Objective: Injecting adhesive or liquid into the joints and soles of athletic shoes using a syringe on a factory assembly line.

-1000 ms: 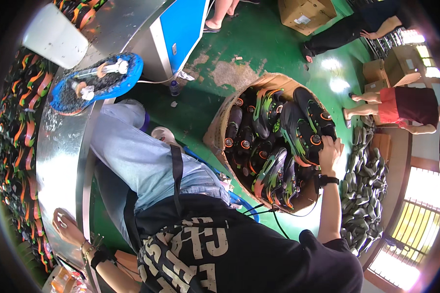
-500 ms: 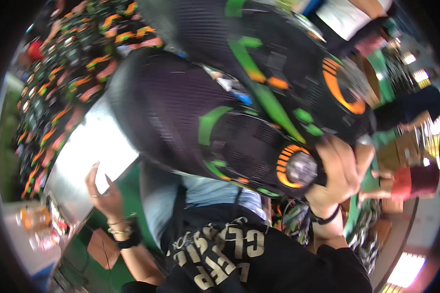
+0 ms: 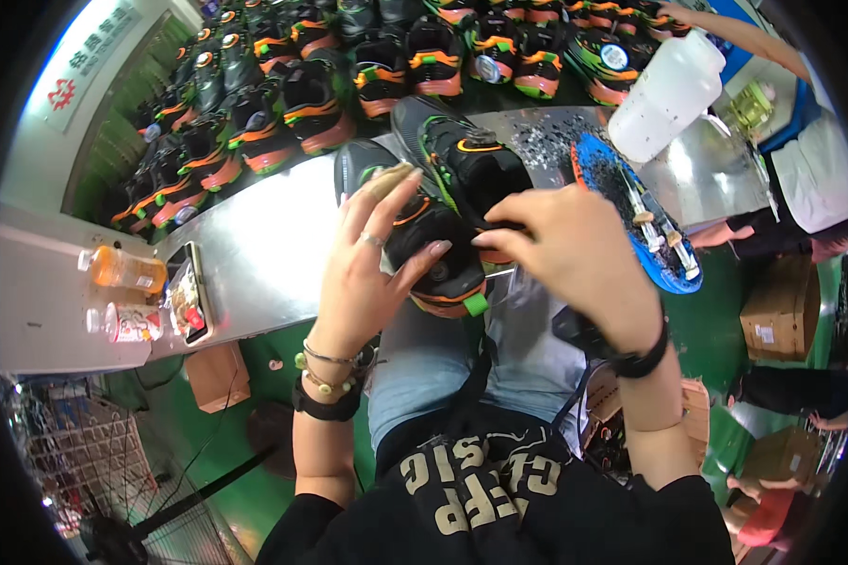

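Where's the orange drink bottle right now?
In the head view, the orange drink bottle lies on its side at the far left of the metal table, just left of the phone.

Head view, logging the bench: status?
Left hand and right hand both gripping black shoes at metal table edge. Blue tray beside, clear of hands.

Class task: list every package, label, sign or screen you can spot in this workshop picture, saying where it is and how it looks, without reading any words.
White wall sign with red emblem: upper left, slanted.
Orange drink bottle: left ledge, lying down.
Phone in patterned case: metal table's left end, flat.
White plastic jug: upper right, on the table.
Brown cardboard box: green floor, right.
Small brown box: floor under the table.
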Demonstrator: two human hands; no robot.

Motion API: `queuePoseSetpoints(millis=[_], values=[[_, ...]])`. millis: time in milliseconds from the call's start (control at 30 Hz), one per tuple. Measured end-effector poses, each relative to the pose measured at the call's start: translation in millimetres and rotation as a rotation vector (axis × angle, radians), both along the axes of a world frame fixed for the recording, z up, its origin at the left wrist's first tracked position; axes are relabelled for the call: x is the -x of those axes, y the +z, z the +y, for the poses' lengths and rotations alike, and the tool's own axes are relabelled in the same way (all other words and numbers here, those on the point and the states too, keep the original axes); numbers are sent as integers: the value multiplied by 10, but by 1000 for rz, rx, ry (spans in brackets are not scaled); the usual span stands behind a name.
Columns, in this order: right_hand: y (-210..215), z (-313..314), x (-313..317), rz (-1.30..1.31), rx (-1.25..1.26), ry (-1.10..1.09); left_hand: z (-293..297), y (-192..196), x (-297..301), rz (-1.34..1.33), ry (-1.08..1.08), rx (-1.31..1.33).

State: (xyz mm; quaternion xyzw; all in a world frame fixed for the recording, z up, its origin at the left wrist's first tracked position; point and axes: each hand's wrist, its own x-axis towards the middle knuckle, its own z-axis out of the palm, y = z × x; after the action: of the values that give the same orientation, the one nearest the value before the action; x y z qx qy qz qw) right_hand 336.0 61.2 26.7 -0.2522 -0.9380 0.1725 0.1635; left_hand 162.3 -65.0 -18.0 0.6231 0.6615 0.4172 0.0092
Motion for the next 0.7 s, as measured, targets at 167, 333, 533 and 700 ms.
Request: queuePoseSetpoints(millis=[167,333,533,700], values=[[84,647,19,333,-170,258,165,38,-8,-185,24,89],[-328,1100,382,449,298,486,326,122,229,-582,44,20],[-257,1195,629,514,9,430,456,313,440,-862,-83,-12],[-134,1237,770,466,69,260,532,363,540,-895,-63,4]])
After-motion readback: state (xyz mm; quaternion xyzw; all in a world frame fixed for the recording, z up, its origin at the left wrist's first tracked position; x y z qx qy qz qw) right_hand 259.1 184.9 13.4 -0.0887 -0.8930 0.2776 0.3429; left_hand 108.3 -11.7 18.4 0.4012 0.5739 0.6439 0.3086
